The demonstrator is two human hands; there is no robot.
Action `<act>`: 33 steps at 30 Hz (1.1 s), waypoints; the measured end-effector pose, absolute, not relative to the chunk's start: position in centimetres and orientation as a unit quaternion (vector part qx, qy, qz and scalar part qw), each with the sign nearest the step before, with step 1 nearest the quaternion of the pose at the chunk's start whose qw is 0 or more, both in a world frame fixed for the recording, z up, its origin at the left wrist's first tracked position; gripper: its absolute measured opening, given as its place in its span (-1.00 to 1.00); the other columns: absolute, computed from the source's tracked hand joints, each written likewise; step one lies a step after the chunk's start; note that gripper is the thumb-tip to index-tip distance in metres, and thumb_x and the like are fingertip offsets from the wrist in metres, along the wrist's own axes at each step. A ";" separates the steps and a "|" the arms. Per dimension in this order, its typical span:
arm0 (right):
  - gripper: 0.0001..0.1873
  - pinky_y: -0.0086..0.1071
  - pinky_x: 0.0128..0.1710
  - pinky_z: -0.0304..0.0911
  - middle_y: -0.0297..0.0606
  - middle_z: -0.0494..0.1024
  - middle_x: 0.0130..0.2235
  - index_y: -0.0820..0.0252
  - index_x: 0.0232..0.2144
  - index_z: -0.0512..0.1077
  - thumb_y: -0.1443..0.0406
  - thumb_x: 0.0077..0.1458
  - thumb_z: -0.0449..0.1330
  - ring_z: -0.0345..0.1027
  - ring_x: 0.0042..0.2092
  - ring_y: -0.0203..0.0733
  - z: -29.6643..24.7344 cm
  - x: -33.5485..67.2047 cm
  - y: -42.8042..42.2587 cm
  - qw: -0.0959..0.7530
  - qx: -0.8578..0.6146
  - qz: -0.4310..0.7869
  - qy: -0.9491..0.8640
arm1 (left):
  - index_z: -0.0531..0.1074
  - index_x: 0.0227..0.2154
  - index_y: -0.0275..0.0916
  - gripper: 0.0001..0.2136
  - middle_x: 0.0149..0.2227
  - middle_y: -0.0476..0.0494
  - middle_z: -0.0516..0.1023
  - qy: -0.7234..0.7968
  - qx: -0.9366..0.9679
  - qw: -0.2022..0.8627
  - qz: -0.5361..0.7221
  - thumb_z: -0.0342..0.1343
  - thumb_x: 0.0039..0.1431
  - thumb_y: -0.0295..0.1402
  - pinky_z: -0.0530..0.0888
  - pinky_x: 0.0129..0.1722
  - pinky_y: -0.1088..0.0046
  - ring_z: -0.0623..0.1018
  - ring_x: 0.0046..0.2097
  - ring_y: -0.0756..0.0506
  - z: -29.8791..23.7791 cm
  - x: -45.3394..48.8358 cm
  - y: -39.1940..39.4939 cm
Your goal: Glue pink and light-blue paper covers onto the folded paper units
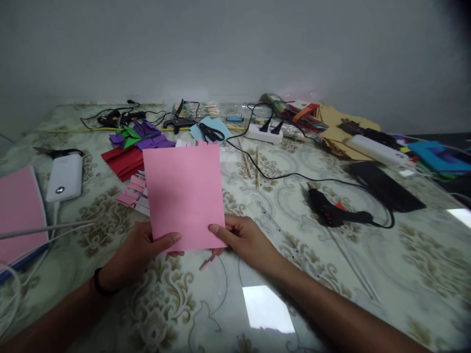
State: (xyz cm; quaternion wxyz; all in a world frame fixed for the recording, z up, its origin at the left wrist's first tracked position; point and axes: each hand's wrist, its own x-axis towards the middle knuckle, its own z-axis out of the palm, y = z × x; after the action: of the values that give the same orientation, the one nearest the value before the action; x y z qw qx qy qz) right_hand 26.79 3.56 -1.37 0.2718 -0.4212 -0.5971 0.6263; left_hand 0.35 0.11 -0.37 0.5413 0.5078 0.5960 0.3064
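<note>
Your left hand [138,247] and right hand [245,239] clamp the pink sheet [184,196] near its lower corners, up over the patterned table [165,304]! Way out beyond, by the wall [221,49], a clear plastic packet [212,105] holds thin sticks [198,109].

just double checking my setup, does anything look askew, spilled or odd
Nothing looks spilled. One oddity: a small pink strip pokes out at a slant below the pink sheet, near the right hand, out of line with the sheet's lower edge.

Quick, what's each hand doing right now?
Left hand: closed, holding the pink paper near its lower left corner.
Right hand: closed, holding it near the lower right corner.
</note>
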 end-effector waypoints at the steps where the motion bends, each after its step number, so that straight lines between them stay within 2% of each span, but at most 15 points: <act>1: -0.48 -0.35 -0.37 0.24 -0.28 0.57 -0.46 0.19 -0.39 0.51 -0.13 0.27 0.25 0.43 -0.40 -0.20 -1.5 26.8 3.5 0.284 -0.425 0.623 -0.592 | 0.68 -0.48 -0.29 -0.62 -0.48 -0.16 0.71 0.594 0.522 0.541 0.286 0.37 0.14 -0.02 0.50 -0.43 0.44 0.63 -0.43 -0.16 -0.1 0.4 0.1; 5: -0.48 -0.38 -0.46 0.18 -0.37 0.46 -0.53 0.18 -0.45 0.45 -0.13 0.23 0.30 0.34 -0.47 -0.26 -1.6 26.7 3.4 0.341 -0.461 0.592 -0.567 | 0.68 -0.50 -0.28 -0.56 -0.48 -0.17 0.73 0.551 0.572 0.564 0.227 0.24 0.28 0.00 0.52 -0.36 0.45 0.65 -0.44 -0.13 0.6 0.7 0.0; 9: -0.51 -0.41 -0.48 0.17 -0.40 0.47 -0.56 0.17 -0.45 0.45 -0.11 0.23 0.32 0.28 -0.52 -0.32 -1.0 26.8 3.2 0.383 -0.458 0.594 -0.539 | 0.68 -0.50 -0.26 -0.57 -0.48 -0.19 0.73 0.526 0.585 0.578 0.216 0.23 0.30 -0.01 0.54 -0.35 0.45 0.66 -0.43 -0.14 0.4 1.0 -0.4; 13: -0.52 -0.36 -0.37 0.37 -0.30 0.60 -0.50 0.19 -0.45 0.52 -0.10 0.19 0.35 0.47 -0.45 -0.23 -0.5 26.5 2.8 0.332 -0.419 0.651 -0.538 | 0.70 -0.47 -0.23 -0.63 -0.45 -0.15 0.75 0.533 0.575 0.573 0.238 0.24 0.31 -0.07 0.57 -0.28 0.44 0.68 -0.39 -0.15 -0.2 1.1 -0.8; 17: -0.46 -0.31 -0.32 0.45 -0.25 0.58 -0.55 0.19 -0.58 0.50 -0.11 0.15 0.37 0.49 -0.46 -0.19 -1.0 26.2 2.7 0.288 -0.414 0.668 -0.547 | 0.68 -0.42 -0.23 -0.65 -0.44 -0.12 0.74 0.533 0.567 0.569 0.265 0.25 0.31 -0.06 0.53 -0.34 0.46 0.66 -0.39 -0.13 -0.4 1.0 -0.8; 21: -0.49 -0.34 -0.34 0.43 -0.26 0.62 -0.47 0.23 -0.45 0.58 -0.12 0.08 0.42 0.49 -0.44 -0.23 -1.5 26.4 3.1 0.266 -0.398 0.694 -0.538 | 0.59 -0.46 -0.23 -0.62 -0.51 -0.11 0.70 0.536 0.559 0.537 0.334 0.23 0.30 -0.02 0.55 -0.36 0.44 0.65 -0.44 -0.11 -0.4 0.6 -0.3; 24: -0.48 -0.38 -0.33 0.38 -0.28 0.60 -0.43 0.22 -0.42 0.55 -0.13 0.15 0.37 0.49 -0.39 -0.24 -1.2 26.7 3.5 0.266 -0.381 0.691 -0.554 | 0.52 -0.45 -0.21 -0.64 -0.55 -0.06 0.66 0.535 0.548 0.518 0.380 0.22 0.30 -0.02 0.52 -0.42 0.46 0.61 -0.49 -0.08 -0.3 -0.1 0.1; 26: -0.50 -0.40 -0.36 0.32 -0.31 0.58 -0.43 0.22 -0.40 0.54 -0.11 0.18 0.37 0.45 -0.39 -0.27 -0.9 27.0 3.8 0.278 -0.388 0.684 -0.552 | 0.52 -0.45 -0.22 -0.63 -0.55 -0.07 0.66 0.519 0.560 0.541 0.352 0.20 0.32 -0.02 0.49 -0.44 0.46 0.60 -0.50 -0.08 -0.2 -0.5 0.2; 29: -0.48 -0.41 -0.40 0.28 -0.27 0.62 -0.38 0.24 -0.32 0.58 -0.13 0.10 0.42 0.42 -0.42 -0.28 -0.8 27.2 4.2 0.288 -0.411 0.689 -0.523 | 0.53 -0.44 -0.23 -0.63 -0.53 -0.09 0.66 0.502 0.581 0.570 0.291 0.18 0.34 -0.04 0.48 -0.44 0.45 0.61 -0.49 -0.10 0.1 -0.7 0.3; 33: -0.44 -0.37 -0.38 0.32 -0.18 0.67 -0.34 0.26 -0.29 0.61 -0.15 0.08 0.41 0.47 -0.40 -0.23 -1.8 27.1 4.1 0.280 -0.427 0.688 -0.515 | 0.54 -0.33 -0.23 -0.70 -0.50 -0.07 0.66 0.543 0.570 0.537 0.303 0.18 0.33 -0.08 0.49 -0.41 0.44 0.61 -0.46 -0.11 0.5 -0.1 0.4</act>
State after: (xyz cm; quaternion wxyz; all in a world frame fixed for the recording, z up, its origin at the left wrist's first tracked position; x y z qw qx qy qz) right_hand 27.07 4.12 -1.76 0.2799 -0.4272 -0.5152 0.6883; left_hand -0.06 0.43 0.53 0.5374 0.5696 0.5431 0.3031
